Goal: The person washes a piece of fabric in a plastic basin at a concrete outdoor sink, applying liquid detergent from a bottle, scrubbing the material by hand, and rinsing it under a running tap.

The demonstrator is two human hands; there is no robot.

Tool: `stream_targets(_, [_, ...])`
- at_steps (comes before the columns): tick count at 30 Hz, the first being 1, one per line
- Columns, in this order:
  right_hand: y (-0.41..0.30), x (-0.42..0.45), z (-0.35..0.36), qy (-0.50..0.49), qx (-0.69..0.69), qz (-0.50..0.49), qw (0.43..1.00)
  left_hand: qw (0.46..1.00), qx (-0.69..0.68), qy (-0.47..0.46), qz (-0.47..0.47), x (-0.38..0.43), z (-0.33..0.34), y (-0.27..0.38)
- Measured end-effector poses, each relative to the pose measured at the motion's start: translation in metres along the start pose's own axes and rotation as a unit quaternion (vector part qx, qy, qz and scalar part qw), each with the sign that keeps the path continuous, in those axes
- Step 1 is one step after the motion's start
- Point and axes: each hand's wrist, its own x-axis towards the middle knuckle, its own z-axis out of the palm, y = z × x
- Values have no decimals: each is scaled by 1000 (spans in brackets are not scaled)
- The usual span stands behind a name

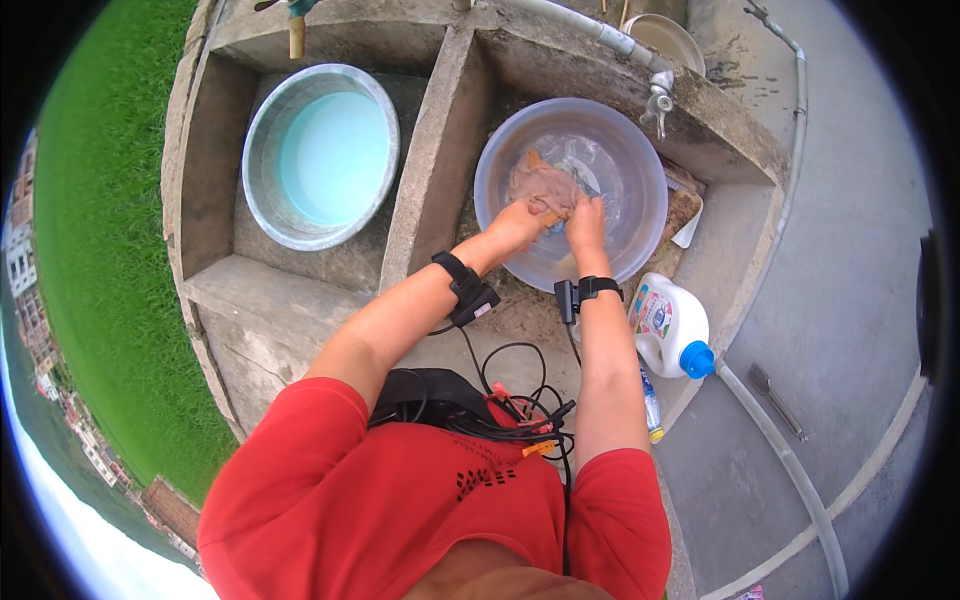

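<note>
A wet pinkish cloth item with orange parts (544,184) is bunched up in a translucent plastic basin (491,161). My left hand (517,227) grips its near left part, with an orange bit showing at the fingers. At the cloth's right end, my right hand (586,223) pinches the fabric, close beside the left. Some bluish material shows under and beside the cloth; what it is I cannot tell. The basin stands in the right bay of a concrete sink (431,150). A black strap with a small box sits on each wrist.
A metal basin (255,202) of pale blue liquid stands in the left bay. A metal tap (660,105) overhangs the right bay. Detergent jug (679,322) and small bottle (650,405) stand or lie by my right arm. Black cables (536,352) hang before me. A brush (778,401) lies farther right.
</note>
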Motion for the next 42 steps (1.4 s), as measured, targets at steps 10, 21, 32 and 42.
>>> stream_targets(10, [-65,-55,-108,-16,249,-126,960,901,-390,-189,-15,-1,26,12])
stream_targets(21, [-88,-102,-172,21,334,-121,935,906,-415,-86,-18,32,30,3])
stream_targets(32, [-80,-85,-172,39,579,9,814,935,-331,-123,30,34,-4,0])
stream_targets(42, [-81,-73,-138,66,144,-163,974,864,-400,-305,14,-9,5,27])
